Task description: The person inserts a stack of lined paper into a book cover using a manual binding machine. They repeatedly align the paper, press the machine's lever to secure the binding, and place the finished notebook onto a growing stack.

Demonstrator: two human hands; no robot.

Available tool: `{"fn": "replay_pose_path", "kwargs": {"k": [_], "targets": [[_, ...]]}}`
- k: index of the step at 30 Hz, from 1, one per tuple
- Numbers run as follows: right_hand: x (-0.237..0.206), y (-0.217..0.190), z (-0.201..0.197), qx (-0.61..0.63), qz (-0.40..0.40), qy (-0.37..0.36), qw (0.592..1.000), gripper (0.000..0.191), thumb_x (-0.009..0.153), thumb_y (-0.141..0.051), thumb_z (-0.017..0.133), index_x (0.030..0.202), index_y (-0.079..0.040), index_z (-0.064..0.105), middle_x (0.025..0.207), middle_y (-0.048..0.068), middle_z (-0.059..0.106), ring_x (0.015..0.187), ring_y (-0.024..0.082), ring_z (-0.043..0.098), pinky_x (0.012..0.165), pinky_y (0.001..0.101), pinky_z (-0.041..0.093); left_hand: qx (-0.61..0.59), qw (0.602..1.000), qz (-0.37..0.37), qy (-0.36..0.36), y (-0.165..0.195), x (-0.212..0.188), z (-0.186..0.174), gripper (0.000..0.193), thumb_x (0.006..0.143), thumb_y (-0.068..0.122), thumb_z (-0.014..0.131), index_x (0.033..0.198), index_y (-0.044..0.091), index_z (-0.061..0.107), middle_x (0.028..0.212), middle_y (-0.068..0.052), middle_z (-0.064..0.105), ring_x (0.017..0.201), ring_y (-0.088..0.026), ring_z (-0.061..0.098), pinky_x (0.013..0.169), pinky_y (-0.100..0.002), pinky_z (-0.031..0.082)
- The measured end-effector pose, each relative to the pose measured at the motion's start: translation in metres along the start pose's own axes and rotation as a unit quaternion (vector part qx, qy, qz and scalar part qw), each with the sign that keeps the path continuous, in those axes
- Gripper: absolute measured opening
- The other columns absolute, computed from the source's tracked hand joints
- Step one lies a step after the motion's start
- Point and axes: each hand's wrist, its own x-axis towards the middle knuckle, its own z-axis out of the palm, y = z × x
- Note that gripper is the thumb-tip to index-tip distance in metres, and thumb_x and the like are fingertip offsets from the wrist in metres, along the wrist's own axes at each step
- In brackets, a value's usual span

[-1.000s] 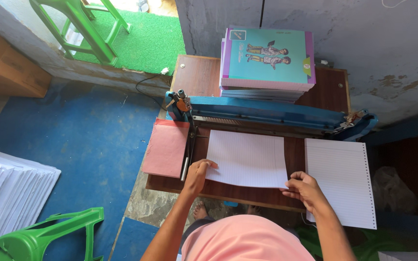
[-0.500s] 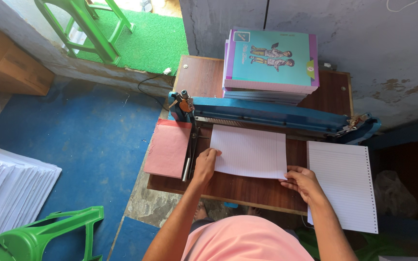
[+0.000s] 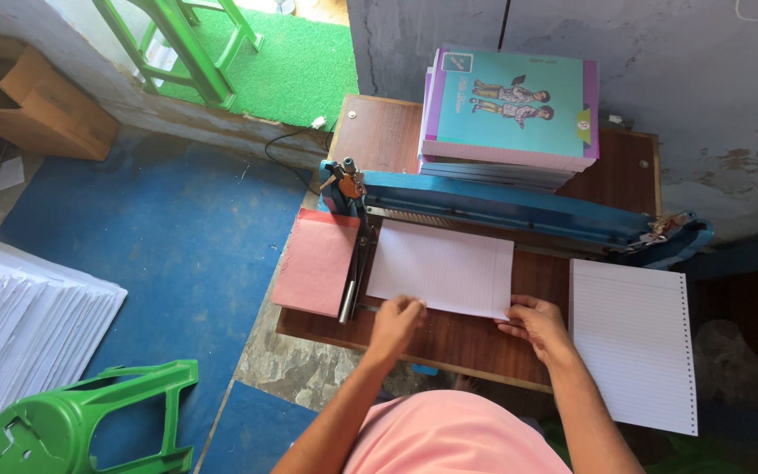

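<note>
While you square it: ruled sheet stack (image 3: pixel 440 268) lies against the blue punching machine (image 3: pixel 519 211).
Left hand (image 3: pixel 394 320): flat, pressing stack's 7 o'clock corner.
Right hand (image 3: pixel 532 323): fingers pinching its 5 o'clock corner.

There is a single view, from a camera on the person's head, looking almost straight down over the pink-clad chest and both forearms. It sits fairly high above the wooden table (image 3: pixel 449 338) — the whole tabletop fits in frame, with the blue floor (image 3: pixel 168 263) to the left and a grey wall (image 3: pixel 677 79) along the top right. The far edge of the scene lies at the top, the wearer's body at the bottom — no second view overlaps it.
</note>
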Motion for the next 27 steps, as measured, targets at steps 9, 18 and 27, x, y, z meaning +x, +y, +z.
{"fn": "replay_pose_path", "kwargs": {"k": [9,18,27], "targets": [[0.001,0.003,0.01,0.012,-0.013,-0.015,1.0,0.036,0.089,0.003,0.063,0.124,0.012,0.062,0.1,0.025,0.075,0.086,0.029,0.077,0.073,0.0334,0.066,-0.317,0.922,-0.209,-0.076,-0.021,0.005,0.016,0.063,0.098,0.027,0.053,0.149,-0.006,0.037,0.152,-0.028,0.048,0.138,-0.039,0.052,0.113,-0.048,0.045],[-0.004,-0.002,0.005,0.008,-0.013,-0.027,1.0,0.044,0.089,0.001,0.063,0.131,0.01,0.057,0.101,0.025,0.073,0.087,0.029,0.076,0.076,0.0354,0.065,-0.52,0.834,-0.185,-0.004,-0.006,0.006,0.033,0.067,0.096,0.018,0.051,0.151,-0.008,0.023,0.16,-0.033,0.03,0.15,-0.044,0.034,0.121,-0.052,0.034],[-0.009,-0.015,0.005,-0.065,-0.068,-0.042,0.995,0.06,0.09,-0.013,0.069,0.141,0.012,0.049,0.116,0.025,0.071,0.101,0.03,0.071,0.082,0.0397,0.06,-0.561,0.809,-0.157,0.079,0.0,-0.002,0.051,0.069,0.088,0.013,0.062,0.146,-0.01,0.033,0.156,-0.03,0.037,0.148,-0.043,0.037,0.122,-0.053,0.034]]}}
